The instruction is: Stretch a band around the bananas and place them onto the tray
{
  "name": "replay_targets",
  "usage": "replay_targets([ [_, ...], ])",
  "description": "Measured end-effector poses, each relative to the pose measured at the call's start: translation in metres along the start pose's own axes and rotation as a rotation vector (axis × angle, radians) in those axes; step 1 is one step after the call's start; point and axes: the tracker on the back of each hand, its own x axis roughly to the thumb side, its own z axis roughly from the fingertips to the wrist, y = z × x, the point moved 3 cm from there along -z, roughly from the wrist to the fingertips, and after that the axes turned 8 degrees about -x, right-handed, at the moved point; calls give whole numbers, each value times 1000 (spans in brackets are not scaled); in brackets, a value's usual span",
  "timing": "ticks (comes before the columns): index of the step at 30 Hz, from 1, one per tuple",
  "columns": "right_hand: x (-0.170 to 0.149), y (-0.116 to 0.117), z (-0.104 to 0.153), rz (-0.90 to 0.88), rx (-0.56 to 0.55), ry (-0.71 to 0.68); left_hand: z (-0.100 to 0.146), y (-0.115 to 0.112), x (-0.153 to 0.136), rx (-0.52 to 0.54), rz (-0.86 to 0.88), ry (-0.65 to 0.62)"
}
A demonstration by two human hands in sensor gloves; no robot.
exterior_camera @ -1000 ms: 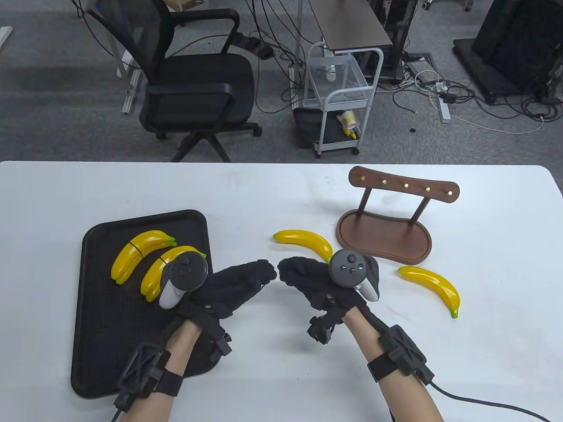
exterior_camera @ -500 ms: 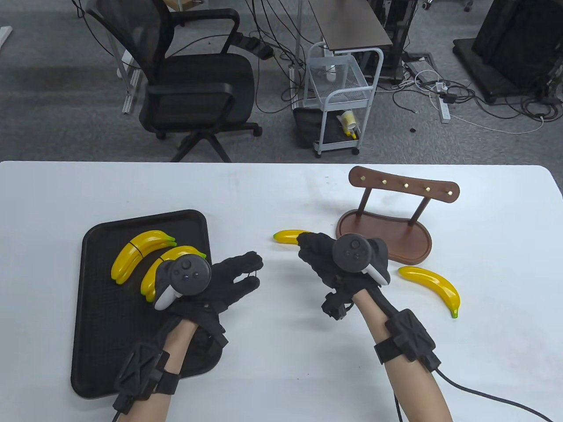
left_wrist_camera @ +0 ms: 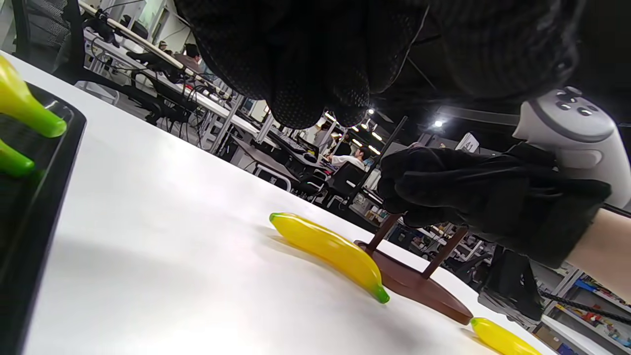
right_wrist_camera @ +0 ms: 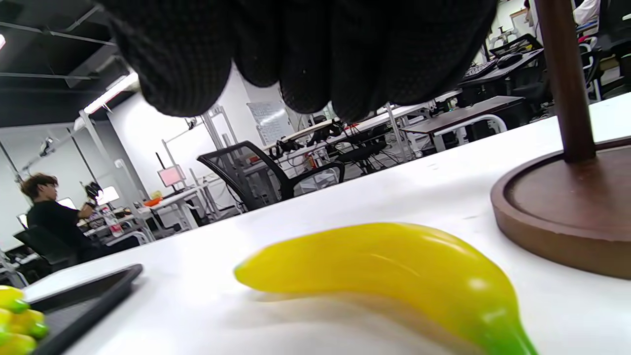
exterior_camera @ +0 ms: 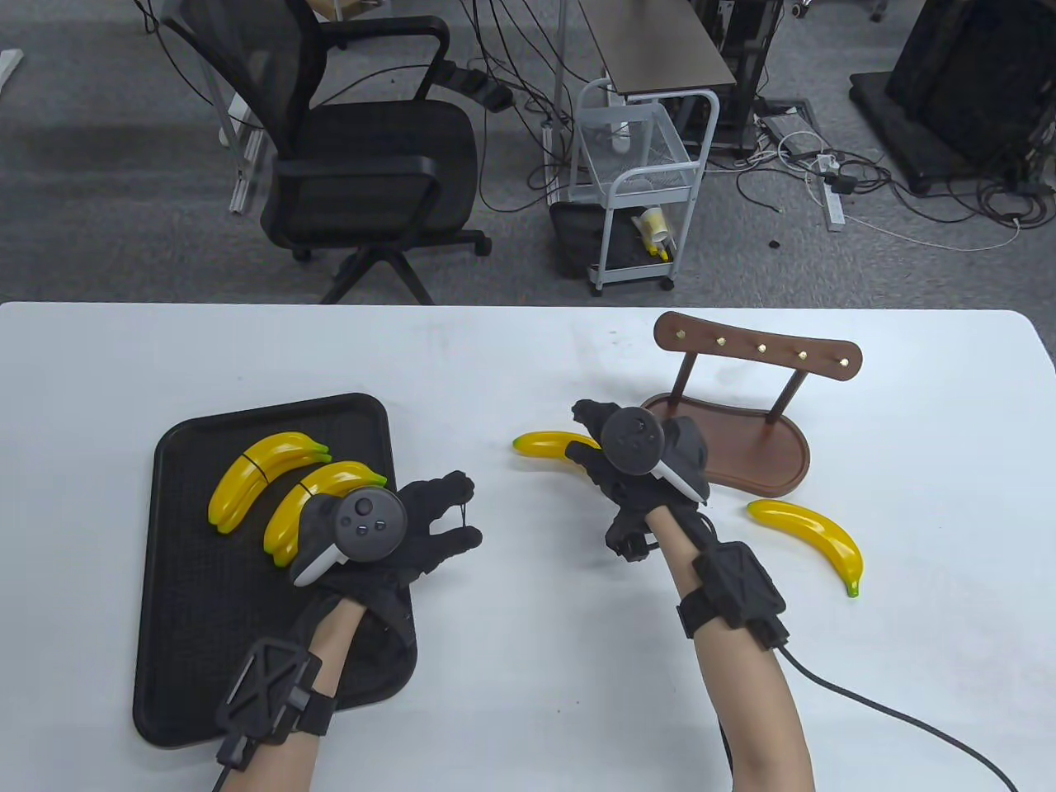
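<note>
- Already two banded bunches (exterior_camera: 285,487) lie on the tray (exterior_camera: 198,660), at about 9 o'clock on the worktop (exterior_camera: 528,660), so by my reckoning a third bundle is the step in hand.
- Two loose bananas are left on the worktop: the near banana (exterior_camera: 544,443) at about 12 o'clock from the middle, and the far banana (exterior_camera: 817,540) at about 3 o'clock, beside the wooden stand (exterior_camera: 734,437).
- The left hand (exterior_camera: 412,528) hangs just right of the tray with thumb and forefinger apart, and a thin dark band (exterior_camera: 464,513) is stretched between them; the other fingers look relaxed.
- The right hand (exterior_camera: 615,462) is over the right end of the near banana, fingers bent downward. In the right wrist view the fingertips (right_wrist_camera: 305,64) hang above the fruit, apart from it, so it grips nothing yet.
- Next, as I judge it, the right hand must close round the near banana, then gather the far one beside it so both lie curve to curve.
- That done, the left hand needs to widen the band enough to slip over both ends without letting it snap off, before the pair goes to the tray's free part at 6 o'clock.
</note>
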Motion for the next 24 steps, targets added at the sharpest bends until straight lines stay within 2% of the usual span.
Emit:
replay_targets([
  [13,-17,52,-20,146,82,82,-1,-4,-1,-13,17,-8],
  [24,-20,72,-20,248,125,94,-2,-4,1,-19,25,-16],
])
